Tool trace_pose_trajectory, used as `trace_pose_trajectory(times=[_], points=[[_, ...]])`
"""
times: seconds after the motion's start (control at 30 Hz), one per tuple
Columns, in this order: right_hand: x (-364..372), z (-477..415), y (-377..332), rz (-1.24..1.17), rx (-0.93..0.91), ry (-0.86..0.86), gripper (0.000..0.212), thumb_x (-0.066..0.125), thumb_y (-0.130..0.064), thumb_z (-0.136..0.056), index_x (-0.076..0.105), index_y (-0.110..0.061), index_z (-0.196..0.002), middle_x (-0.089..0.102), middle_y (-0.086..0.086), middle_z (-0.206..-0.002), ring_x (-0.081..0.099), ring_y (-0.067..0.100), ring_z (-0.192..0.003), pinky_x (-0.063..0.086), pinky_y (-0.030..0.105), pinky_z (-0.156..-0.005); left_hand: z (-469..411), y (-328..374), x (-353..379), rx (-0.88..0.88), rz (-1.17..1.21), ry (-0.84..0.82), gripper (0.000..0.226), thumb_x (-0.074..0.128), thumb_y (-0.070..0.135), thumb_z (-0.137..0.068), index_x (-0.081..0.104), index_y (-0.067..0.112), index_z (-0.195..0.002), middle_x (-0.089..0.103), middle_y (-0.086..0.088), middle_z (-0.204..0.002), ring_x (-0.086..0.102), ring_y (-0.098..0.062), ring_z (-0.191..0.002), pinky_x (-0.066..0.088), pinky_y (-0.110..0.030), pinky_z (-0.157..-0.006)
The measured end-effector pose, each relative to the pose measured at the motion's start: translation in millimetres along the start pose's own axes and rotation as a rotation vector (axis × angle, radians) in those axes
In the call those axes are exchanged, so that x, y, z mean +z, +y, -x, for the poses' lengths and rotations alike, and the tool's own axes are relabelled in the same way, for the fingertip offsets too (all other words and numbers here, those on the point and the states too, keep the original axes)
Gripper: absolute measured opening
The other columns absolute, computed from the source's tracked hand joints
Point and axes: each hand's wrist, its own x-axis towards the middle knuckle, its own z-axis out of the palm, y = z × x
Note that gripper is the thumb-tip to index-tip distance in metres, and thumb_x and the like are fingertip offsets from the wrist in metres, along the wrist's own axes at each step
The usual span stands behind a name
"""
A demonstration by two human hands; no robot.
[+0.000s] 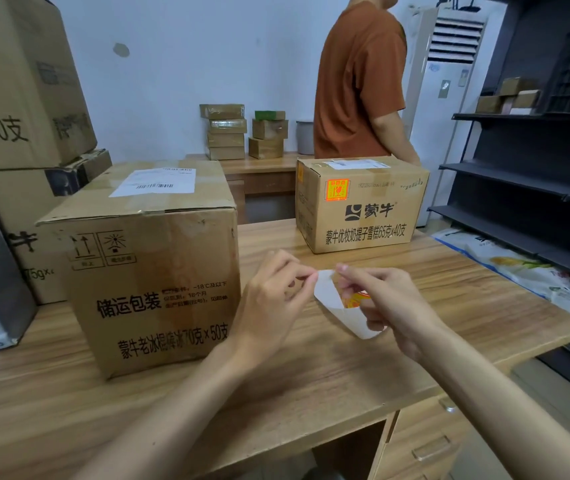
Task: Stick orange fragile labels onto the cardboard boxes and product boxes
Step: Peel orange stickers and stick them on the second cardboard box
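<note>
Fingers [294,268] of left hand [269,296] pinch white backing [325,289]. Right hand [390,306] pinches orange label [355,301]. Looks mid-peel, above worktop [467,271]. Far box [363,223], 蒙牛 65克x40支, already has sticker [337,189]. Near box [152,271], 储运包装, 70克×50支, none on faces showing, probably next. Stacked boxes [17,81] at left: can't tell.

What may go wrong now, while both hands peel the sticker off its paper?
The orange label, partly hidden by fingers of the right hand, may fold and stick to itself. The backing paper, pinched at one corner by the left hand, may tear. The far box already has one on its front and could wrongly get another.
</note>
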Motion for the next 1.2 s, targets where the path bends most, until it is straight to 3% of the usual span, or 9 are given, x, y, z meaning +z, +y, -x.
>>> trace_pose_trajectory(times=[0.27,0.4,0.57,0.63,0.73,0.83,1.03,1.13,1.2], points=[[18,-2,-3,-0.022,-0.001,0.013,0.018,0.073,-0.018,-0.085,0.074,-0.012,-0.069,0.062,0.007,-0.075,0.029,0.012,-0.042,0.026,0.019,-0.041,8,-1,-12,0.239,-0.097,-0.026,0.006,0.073,0.008,-0.093,0.075,0.002,-0.092,0.063,-0.007,-0.087,0.057,-0.022,-0.079,0.051,-0.034,-0.069],[15,-1,1,0.091,-0.147,0.029,0.023,0.071,-0.022,-0.089,0.072,-0.016,-0.067,0.059,0.005,-0.066,0.035,0.012,-0.053,0.03,0.022,-0.043,12,0,-31,0.025,0.016,-0.045,0.015,0.073,0.022,-0.093,0.078,0.01,-0.101,0.062,0.001,-0.09,0.052,-0.006,-0.072,0.042,-0.017,-0.067],[14,7,0,0.229,-0.339,-0.041,0.019,0.069,-0.031,-0.09,0.068,-0.023,-0.073,0.068,0.0,-0.072,0.048,0.0,-0.051,0.024,0.02,-0.064,15,7,-69,-0.302,0.149,-0.021,0.007,0.076,0.021,-0.09,0.08,0.019,-0.096,0.062,0.006,-0.083,0.051,-0.011,-0.066,0.038,-0.014,-0.065],[20,13,-5,0.234,-0.396,-0.096,0.019,0.069,-0.021,-0.093,0.066,-0.017,-0.074,0.067,0.001,-0.072,0.047,-0.001,-0.048,0.029,0.014,-0.057,18,7,-83,-0.374,0.169,-0.049,0.008,0.077,0.025,-0.088,0.081,0.021,-0.095,0.065,0.007,-0.085,0.051,-0.007,-0.068,0.039,-0.014,-0.065],[34,19,-11,0.231,-0.48,-0.175,0.018,0.067,-0.009,-0.093,0.063,-0.004,-0.076,0.055,-0.018,-0.055,0.045,-0.003,-0.046,0.033,0.008,-0.049,21,4,-100,-0.416,0.173,-0.083,0.007,0.078,0.026,-0.087,0.081,0.024,-0.093,0.066,0.011,-0.085,0.049,-0.004,-0.067,0.04,-0.015,-0.064],[54,24,-19,0.226,-0.519,-0.258,0.02,0.067,-0.009,-0.094,0.061,-0.01,-0.074,0.052,-0.02,-0.054,0.042,-0.002,-0.046,0.031,0.009,-0.048,23,4,-118,-0.457,0.218,-0.072,0.004,0.078,0.026,-0.087,0.082,0.028,-0.089,0.068,0.011,-0.084,0.047,-0.005,-0.067,0.041,-0.02,-0.065],[102,31,-34,0.228,-0.635,-0.329,0.02,0.069,-0.015,-0.093,0.069,-0.022,-0.074,0.068,0.006,-0.08,0.057,0.009,-0.076,0.05,0.043,-0.072,31,5,-161,-0.527,0.244,0.005,0.007,0.082,0.02,-0.084,0.08,0.024,-0.079,0.07,0.006,-0.081,0.044,-0.004,-0.062,0.039,-0.018,-0.061],[126,34,-41,0.221,-0.658,-0.37,0.013,0.07,-0.016,-0.092,0.072,-0.011,-0.08,0.069,0.01,-0.079,0.059,0.017,-0.074,0.05,0.048,-0.075,34,3,-186,-0.534,0.206,0.043,0.011,0.082,0.017,-0.083,0.078,0.024,-0.076,0.07,0.004,-0.08,0.048,-0.006,-0.064,0.04,-0.019,-0.061],[144,36,-46,0.221,-0.68,-0.351,0.012,0.073,-0.019,-0.09,0.072,-0.017,-0.078,0.07,0.005,-0.079,0.064,0.019,-0.076,0.051,0.048,-0.077,34,-1,-204,-0.531,0.166,0.076,0.011,0.082,0.018,-0.084,0.078,0.024,-0.076,0.07,0.005,-0.08,0.052,-0.005,-0.066,0.043,-0.021,-0.062]])
